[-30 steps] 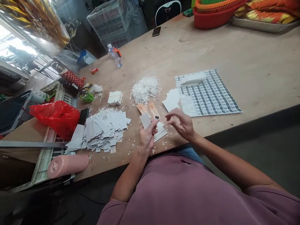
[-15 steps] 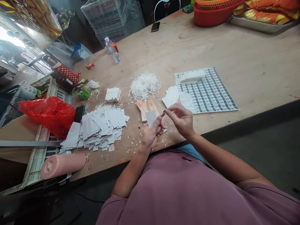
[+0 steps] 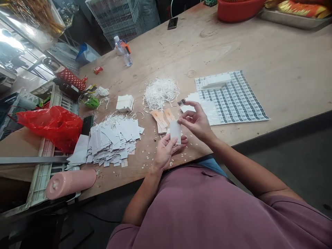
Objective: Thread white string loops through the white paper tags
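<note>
My left hand (image 3: pixel 164 150) is closed on a white card tag (image 3: pixel 175 132), its thumb on the card's lower front and fingers behind. Close by on the right, my right hand (image 3: pixel 198 122) has a small dark-and-clear sticker (image 3: pixel 181 102) at its index fingertip. The right thumb tip meets the card's upper right corner. Orange-printed tags (image 3: pixel 159 118) lie just beyond the left hand. A sheet of printed stickers (image 3: pixel 238 98) lies to the right, with a stack of white strips (image 3: pixel 216 80) on it. White cards (image 3: pixel 193 98) lie partly behind the right hand.
A heap of white tags (image 3: pixel 114 141) covers the table's left part. Beyond are a pile of white strings (image 3: pixel 160 92) and a banded card stack (image 3: pixel 125 103). A pink bottle (image 3: pixel 71 183), red plastic bag (image 3: pixel 52 126) and water bottle (image 3: pixel 123 52) stand or lie leftward.
My right hand has spread its fingers, raising the dark sticker at the index fingertip. The card in my left hand has moved slightly right and now stands more upright in view.
</note>
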`<state>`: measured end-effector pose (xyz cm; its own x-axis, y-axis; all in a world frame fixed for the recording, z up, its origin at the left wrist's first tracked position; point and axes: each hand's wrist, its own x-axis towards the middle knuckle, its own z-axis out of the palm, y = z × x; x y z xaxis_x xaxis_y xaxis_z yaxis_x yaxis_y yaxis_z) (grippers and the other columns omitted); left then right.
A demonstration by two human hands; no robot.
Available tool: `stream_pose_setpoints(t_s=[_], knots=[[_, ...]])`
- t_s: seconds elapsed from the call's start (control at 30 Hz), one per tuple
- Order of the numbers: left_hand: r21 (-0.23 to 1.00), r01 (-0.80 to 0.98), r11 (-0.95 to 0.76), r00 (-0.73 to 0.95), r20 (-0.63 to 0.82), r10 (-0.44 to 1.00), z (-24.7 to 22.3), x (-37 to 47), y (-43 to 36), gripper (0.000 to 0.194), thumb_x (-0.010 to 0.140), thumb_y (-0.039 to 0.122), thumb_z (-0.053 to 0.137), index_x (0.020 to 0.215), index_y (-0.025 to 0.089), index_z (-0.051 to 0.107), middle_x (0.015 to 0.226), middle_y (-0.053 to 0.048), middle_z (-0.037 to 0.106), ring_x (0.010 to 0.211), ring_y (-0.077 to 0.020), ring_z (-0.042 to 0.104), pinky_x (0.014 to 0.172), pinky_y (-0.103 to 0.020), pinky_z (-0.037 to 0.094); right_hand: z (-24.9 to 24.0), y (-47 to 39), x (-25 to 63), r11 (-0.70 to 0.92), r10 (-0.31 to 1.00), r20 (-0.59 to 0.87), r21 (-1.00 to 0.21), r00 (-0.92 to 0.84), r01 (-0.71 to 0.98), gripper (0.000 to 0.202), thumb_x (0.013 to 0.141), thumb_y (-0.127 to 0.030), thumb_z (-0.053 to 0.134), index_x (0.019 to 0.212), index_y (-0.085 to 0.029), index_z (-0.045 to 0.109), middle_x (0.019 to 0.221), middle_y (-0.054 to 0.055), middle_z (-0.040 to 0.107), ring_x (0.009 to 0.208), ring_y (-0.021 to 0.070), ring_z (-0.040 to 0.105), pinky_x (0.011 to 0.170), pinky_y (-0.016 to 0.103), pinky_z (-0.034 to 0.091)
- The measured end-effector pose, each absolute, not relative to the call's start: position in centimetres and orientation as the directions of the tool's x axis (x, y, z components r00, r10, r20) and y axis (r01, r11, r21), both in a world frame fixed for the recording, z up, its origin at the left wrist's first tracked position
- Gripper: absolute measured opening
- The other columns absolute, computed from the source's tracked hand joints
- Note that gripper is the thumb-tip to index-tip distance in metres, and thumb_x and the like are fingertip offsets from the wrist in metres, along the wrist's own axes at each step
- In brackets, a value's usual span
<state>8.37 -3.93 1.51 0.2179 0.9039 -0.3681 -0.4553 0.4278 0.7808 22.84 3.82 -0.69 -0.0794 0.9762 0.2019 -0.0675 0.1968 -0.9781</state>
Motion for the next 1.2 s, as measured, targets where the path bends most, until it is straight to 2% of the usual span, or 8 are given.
stream_pose_setpoints(t_s=[0.07,0.13,0.2,0.27,0.33,0.43,0.6,1.2], knots=[[0.759,-0.47,0.451,0.236,-0.384,0.893,1.7,7.7,-4.3,0.038,0.072,0.035,0.084,0.098,0.009,0.073,0.098,-0.016,0.078,0.09,-0.0247,0.075,0.084,-0.035,0.058,-0.8,4.2,23.2,0.246,0.968,0.246,-0.969,-0.039,0.002,0.062,0.078,-0.032,0.079,0.131,-0.029,0.049,0.079,-0.005,0.062,0.077,0.0176,0.066,0.077,0.036,0.055],[0.739,-0.494,0.458,0.229,-0.398,0.888,1.8,7.3,-4.5,0.032,0.075,0.027,0.08,0.1,0.009,0.073,0.105,-0.017,0.078,0.1,-0.029,0.075,0.092,-0.04,0.057,-0.4,3.9,23.7,0.313,0.947,0.317,-0.946,0.041,0.09,0.04,0.082,-0.037,0.077,0.117,-0.029,0.06,0.095,0.001,0.066,0.095,0.0214,0.067,0.088,0.041,0.054],[0.723,-0.515,0.461,0.219,-0.409,0.886,2.0,7.2,-4.6,0.028,0.076,0.02,0.076,0.101,0.008,0.073,0.107,-0.017,0.078,0.103,-0.0302,0.075,0.097,-0.043,0.056,0.4,3.0,24.4,0.366,0.924,0.378,-0.92,0.066,0.144,0.015,0.086,-0.039,0.074,0.093,-0.027,0.068,0.115,0.006,0.065,0.118,0.0257,0.061,0.102,0.046,0.049],[0.708,-0.524,0.474,0.222,-0.424,0.878,2.1,7.3,-4.5,0.027,0.075,0.015,0.072,0.102,0.008,0.074,0.106,-0.017,0.078,0.105,-0.0302,0.074,0.1,-0.044,0.056,1.1,1.6,24.9,0.367,0.93,0.365,-0.919,-0.043,0.142,0.017,0.088,-0.039,0.073,0.08,-0.025,0.069,0.13,0.007,0.062,0.132,0.0287,0.053,0.112,0.05,0.042],[0.698,-0.526,0.486,0.225,-0.437,0.871,2.2,7.5,-4.3,0.028,0.074,0.012,0.071,0.102,0.009,0.074,0.104,-0.015,0.078,0.106,-0.0296,0.074,0.1,-0.043,0.056,1.5,0.4,25.0,0.327,0.936,0.3,-0.934,-0.184,0.14,0.017,0.088,-0.039,0.074,0.079,-0.025,0.071,0.138,0.006,0.06,0.137,0.0306,0.05,0.118,0.055,0.034],[0.696,-0.519,0.496,0.224,-0.449,0.865,2.4,7.7,-4.3,0.028,0.073,0.01,0.071,0.1,0.011,0.074,0.102,-0.012,0.078,0.106,-0.0286,0.074,0.097,-0.042,0.058,1.1,-0.6,24.7,0.291,0.936,0.245,-0.943,-0.253,0.164,0.016,0.087,-0.038,0.074,0.078,-0.024,0.071,0.144,0.007,0.058,0.139,0.0315,0.047,0.12,0.058,0.03],[0.712,-0.496,0.498,0.241,-0.438,0.866,2.5,7.7,-4.4,0.023,0.072,0.012,0.07,0.095,0.011,0.074,0.097,-0.011,0.077,0.103,-0.0278,0.073,0.095,-0.043,0.059,0.4,-0.5,24.3,0.304,0.933,0.241,-0.924,-0.267,0.23,0.014,0.086,-0.033,0.074,0.076,-0.023,0.072,0.144,0.008,0.059,0.138,0.0318,0.049,0.117,0.058,0.032],[0.736,-0.498,0.458,0.202,-0.415,0.887,2.4,7.8,-4.2,0.02,0.075,0.009,0.064,0.091,0.011,0.075,0.1,-0.009,0.076,0.104,-0.0233,0.07,0.096,-0.041,0.058,-0.3,-0.5,23.8,0.309,0.947,0.256,-0.888,-0.193,0.339,0.01,0.083,-0.028,0.073,0.076,-0.023,0.074,0.129,0.008,0.066,0.127,0.0325,0.054,0.112,0.057,0.036]])
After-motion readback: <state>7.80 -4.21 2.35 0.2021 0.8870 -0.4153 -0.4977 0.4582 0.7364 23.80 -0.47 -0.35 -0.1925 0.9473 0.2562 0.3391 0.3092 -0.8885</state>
